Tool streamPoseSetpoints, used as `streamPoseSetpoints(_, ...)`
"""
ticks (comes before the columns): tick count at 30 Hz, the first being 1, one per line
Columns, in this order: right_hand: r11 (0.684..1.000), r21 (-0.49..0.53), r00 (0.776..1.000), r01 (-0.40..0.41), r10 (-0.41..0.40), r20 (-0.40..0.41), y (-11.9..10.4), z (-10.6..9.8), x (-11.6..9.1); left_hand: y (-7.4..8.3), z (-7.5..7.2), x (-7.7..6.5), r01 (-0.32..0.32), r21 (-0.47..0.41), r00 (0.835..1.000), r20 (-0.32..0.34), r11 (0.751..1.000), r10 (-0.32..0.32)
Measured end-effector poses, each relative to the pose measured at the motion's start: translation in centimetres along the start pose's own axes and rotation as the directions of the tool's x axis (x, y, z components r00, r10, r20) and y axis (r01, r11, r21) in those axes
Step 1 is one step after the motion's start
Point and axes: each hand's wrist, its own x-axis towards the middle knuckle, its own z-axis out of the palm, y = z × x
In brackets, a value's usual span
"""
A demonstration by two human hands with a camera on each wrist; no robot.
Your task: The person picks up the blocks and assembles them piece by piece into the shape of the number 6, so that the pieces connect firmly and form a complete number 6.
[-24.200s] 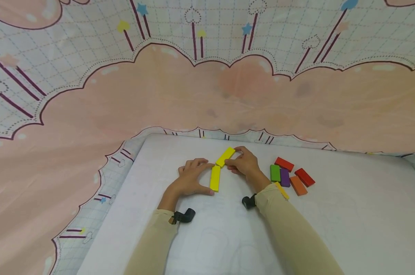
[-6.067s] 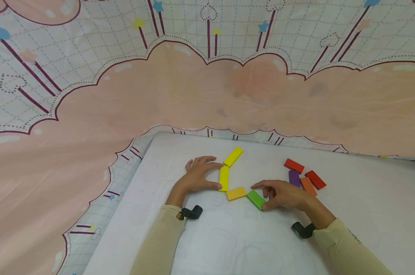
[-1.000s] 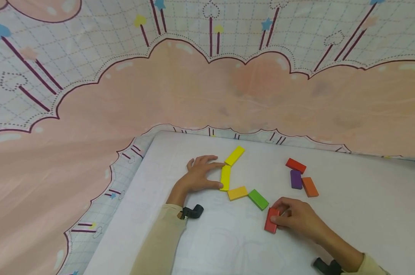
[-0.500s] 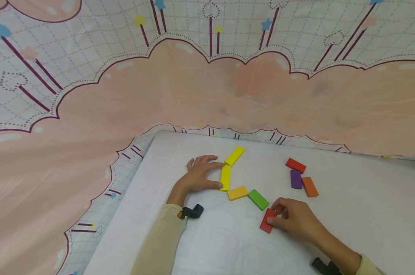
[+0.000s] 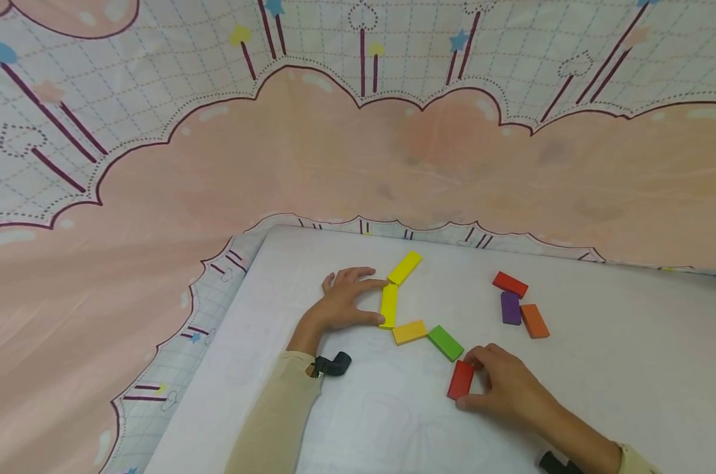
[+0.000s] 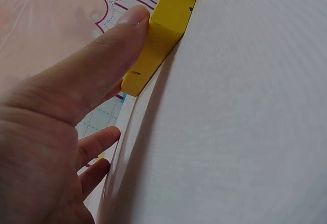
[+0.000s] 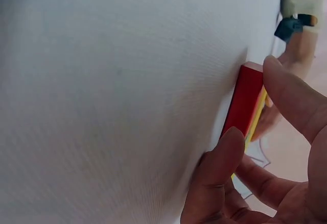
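Several flat coloured blocks lie in a bent line on the white table. My left hand (image 5: 342,303) spans a yellow block (image 5: 389,304), index fingertip at its far end and thumb at its near end. My right hand (image 5: 506,385) pinches a red block (image 5: 461,380) lengthwise between thumb and index finger, seen close up in the right wrist view. Beyond the left hand's block a second yellow block (image 5: 405,268) angles away. A yellow-orange block (image 5: 410,332) and a green block (image 5: 446,343) continue the line to the red block, whose far end comes near the green one's corner.
On the right lie another red block (image 5: 510,284), a purple block (image 5: 510,309) and an orange block (image 5: 534,321) in a loose cluster. A patterned cloth (image 5: 334,171) hangs behind the table (image 5: 630,355) and on its left side.
Half a minute ago only the two yellow blocks were lined up; the yellow-orange, green and red ones have joined them. Lately the right hand has moved the red block slightly left, its thumb shifting to the near end.
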Motion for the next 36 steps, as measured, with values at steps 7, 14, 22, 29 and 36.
streamPoseSetpoints(7, 1.000, -0.009, 1.000, -0.005, 0.005, 0.001, -0.15, -0.03, 0.01, -0.02, 0.03, 0.09, -0.009, -0.003, 1.000, -0.007, 1.000, 0.009)
streamPoseSetpoints(14, 1.000, 0.002, 1.000, 0.001, -0.001, -0.001, -0.12, -0.13, 0.06, -0.18, 0.02, 0.15, -0.014, -0.004, 1.000, -0.009, 1.000, 0.014)
streamPoseSetpoints(22, 1.000, -0.012, 1.000, 0.006, -0.007, -0.009, -0.05, 0.06, 0.16, -0.24, 0.10, 0.16, -0.021, -0.007, 1.000, -0.011, 1.000, 0.021)
streamPoseSetpoints(29, 1.000, 0.009, 1.000, -0.001, 0.001, -0.003, -0.10, -0.20, 0.16, -0.13, -0.02, 0.15, -0.017, -0.008, 1.000, -0.008, 1.000, 0.017)
streamPoseSetpoints(36, 1.000, 0.019, 1.000, 0.006, -0.006, 0.005, 0.00, -0.15, 0.22, -0.12, -0.04, 0.06, -0.015, -0.007, 1.000, -0.002, 1.000, 0.015)
